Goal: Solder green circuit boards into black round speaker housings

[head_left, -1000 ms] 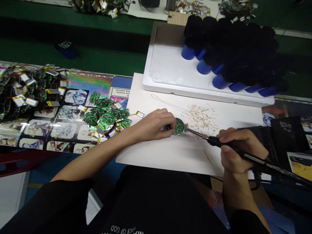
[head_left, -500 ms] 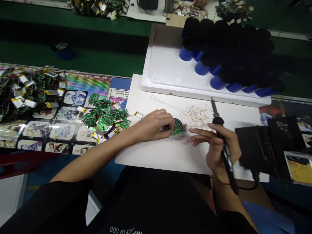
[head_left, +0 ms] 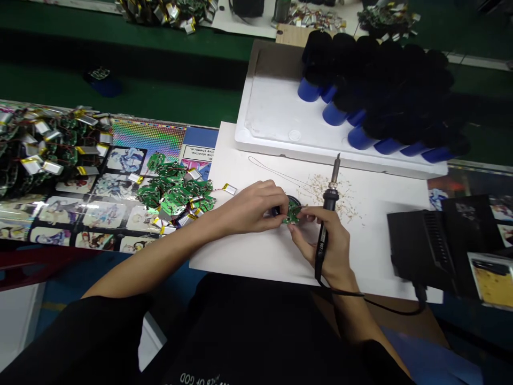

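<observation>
My left hand point(head_left: 252, 206) is closed on a small round green circuit board point(head_left: 292, 213) seated in a dark round part, on a white sheet point(head_left: 280, 251). My right hand point(head_left: 326, 243) holds a black soldering iron point(head_left: 326, 214) tucked between its fingers, tip pointing up and away, while its fingertips pinch at the right edge of the same board. A thin strand of solder wire point(head_left: 276, 172) lies on the sheet beyond the hands.
A heap of green boards with small batteries point(head_left: 174, 192) lies left of the sheet, and more lie at far left point(head_left: 36, 147). A white foam tray point(head_left: 272, 115) holds blue-and-black cylinders point(head_left: 380, 91). Pale scraps point(head_left: 344, 195) dot the sheet. A black box point(head_left: 425, 243) sits at right.
My right hand swung the soldering iron off the board, tip now pointing up, and moved left until its fingers touch the board. My left hand stayed on the board.
</observation>
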A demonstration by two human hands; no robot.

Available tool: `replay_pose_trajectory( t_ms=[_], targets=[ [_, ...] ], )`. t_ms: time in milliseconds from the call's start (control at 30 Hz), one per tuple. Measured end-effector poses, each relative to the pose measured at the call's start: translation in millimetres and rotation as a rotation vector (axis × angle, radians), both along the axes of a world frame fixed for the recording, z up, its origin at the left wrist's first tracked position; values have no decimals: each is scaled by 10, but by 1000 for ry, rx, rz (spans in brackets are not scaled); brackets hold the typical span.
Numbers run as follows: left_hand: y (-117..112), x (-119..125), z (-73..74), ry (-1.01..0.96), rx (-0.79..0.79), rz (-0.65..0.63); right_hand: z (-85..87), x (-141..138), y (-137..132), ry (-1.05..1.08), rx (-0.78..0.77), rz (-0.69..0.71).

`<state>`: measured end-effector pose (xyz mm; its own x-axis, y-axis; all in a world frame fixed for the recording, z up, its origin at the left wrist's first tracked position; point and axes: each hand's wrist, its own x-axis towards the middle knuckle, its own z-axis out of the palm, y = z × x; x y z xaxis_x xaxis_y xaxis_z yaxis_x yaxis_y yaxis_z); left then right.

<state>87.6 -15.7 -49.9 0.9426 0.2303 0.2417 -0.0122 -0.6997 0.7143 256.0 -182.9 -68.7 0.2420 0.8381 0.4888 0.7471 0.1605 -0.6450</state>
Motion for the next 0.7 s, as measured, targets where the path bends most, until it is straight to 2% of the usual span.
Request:
replay_pose_trajectory(
  t_ms=[233,467,700],
  targets=[
    [10,1,-30,-3,32,7,39,-222,119,82,-26,-128],
    [-19,7,-34,-10,61,38,40,-201,98,96,-34,-149],
    [28,-3,-4,-3,-113,-7,9,-176,62,109,-21,-114]
  ],
)
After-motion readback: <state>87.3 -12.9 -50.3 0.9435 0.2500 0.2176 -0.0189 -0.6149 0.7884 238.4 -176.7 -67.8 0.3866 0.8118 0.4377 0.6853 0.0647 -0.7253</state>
